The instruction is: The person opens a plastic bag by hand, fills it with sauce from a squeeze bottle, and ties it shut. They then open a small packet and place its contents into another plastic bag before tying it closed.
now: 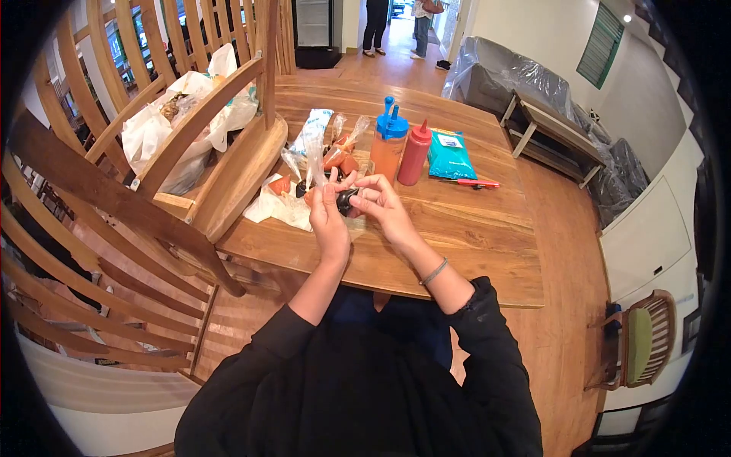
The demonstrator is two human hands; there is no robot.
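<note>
My left hand (pixel 329 221) and my right hand (pixel 387 212) meet above the near part of the wooden table, both closed on a small, shiny, dark pouch (pixel 346 201), which looks like a knotted plastic bag of dark sauce. The fingers cover part of it. Just beyond them lie several small plastic bags of orange-red sauce (pixel 335 158) with twisted tops. White crumpled paper (pixel 278 209) spreads out to the left of my left hand. Past my right hand stand an orange squeeze bottle (pixel 387 156) with a blue cap and a red squeeze bottle (pixel 413 158).
A teal packet (pixel 451 156) and a red pen-like item (pixel 476 183) lie right of the bottles. A blue-white packet (pixel 314 126) lies behind the bags. On the left, a wooden chair (pixel 251 171) holds white plastic bags (pixel 175 122). Two people (pixel 421 30) stand at the far doorway.
</note>
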